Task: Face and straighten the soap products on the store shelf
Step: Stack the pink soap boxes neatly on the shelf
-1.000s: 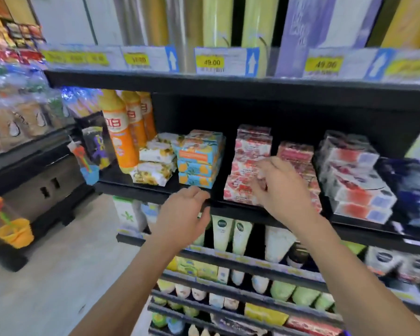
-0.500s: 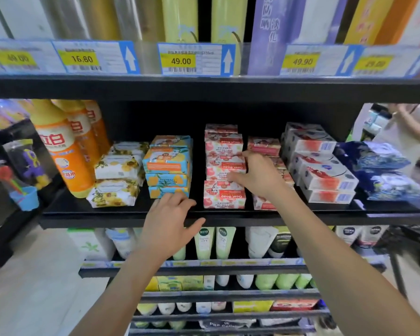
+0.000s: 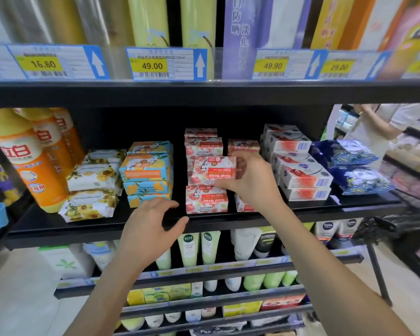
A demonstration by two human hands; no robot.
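So the pink-and-white cardboard Goat Soap box [image 3: 214,170] is pinched in the right hand [image 3: 252,184], lifted and a bit tilted, with its red label upside down. Right under it, a second pink Goat Soap box [image 3: 206,199] lies flat at the black shelf [image 3: 46,226] edge, label upside down too, and more pink boxes [image 3: 203,144] are stacked behind. Just above the left hand [image 3: 150,229] is a stack of blue-and-orange paper-wrapped soaps [image 3: 146,169], with white yellow-flowered wrapped soaps [image 3: 90,187] further left. White cartons with red print [image 3: 301,175] are piled right of the right hand.
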